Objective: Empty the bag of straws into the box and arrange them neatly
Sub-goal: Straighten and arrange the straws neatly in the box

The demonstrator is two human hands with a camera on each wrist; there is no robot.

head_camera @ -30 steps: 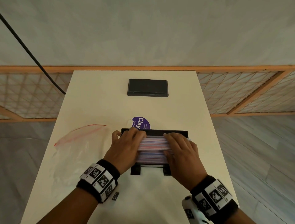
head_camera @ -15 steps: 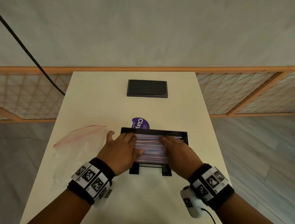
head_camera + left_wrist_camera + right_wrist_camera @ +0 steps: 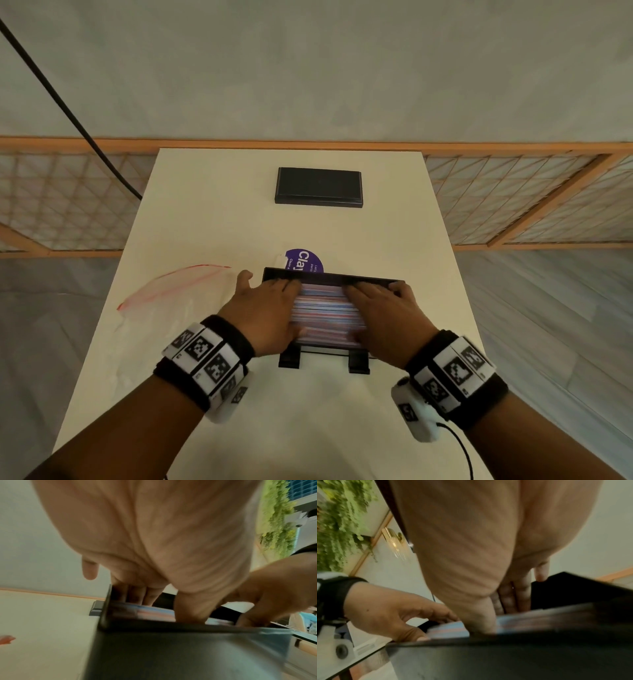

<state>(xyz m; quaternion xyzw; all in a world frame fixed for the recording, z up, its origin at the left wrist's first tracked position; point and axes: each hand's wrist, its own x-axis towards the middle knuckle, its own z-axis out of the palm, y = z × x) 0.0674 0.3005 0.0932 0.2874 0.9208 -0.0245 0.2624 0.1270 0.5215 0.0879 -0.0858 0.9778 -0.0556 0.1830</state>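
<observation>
A black box (image 3: 334, 274) sits mid-table, filled with a flat layer of red, blue and white striped straws (image 3: 325, 308) lying left to right. My left hand (image 3: 270, 305) lies flat over their left ends and my right hand (image 3: 380, 308) over their right ends, fingers straight. In the left wrist view my thumb presses the straws (image 3: 154, 609) just behind the box's near wall (image 3: 171, 649). The right wrist view shows the same on the other side of the straws (image 3: 450, 630). The clear bag (image 3: 164, 301) with a red zip lies flat, left of the box.
A black lid (image 3: 318, 186) lies at the table's far middle. A purple round sticker (image 3: 303, 260) lies just behind the box. A black cable (image 3: 68, 113) hangs at the far left. Wooden lattice panels flank the table.
One second ago both hands held the straw bundle raised in the box. The straws now lie lower and spread out, with both hands flattened on top of them.
</observation>
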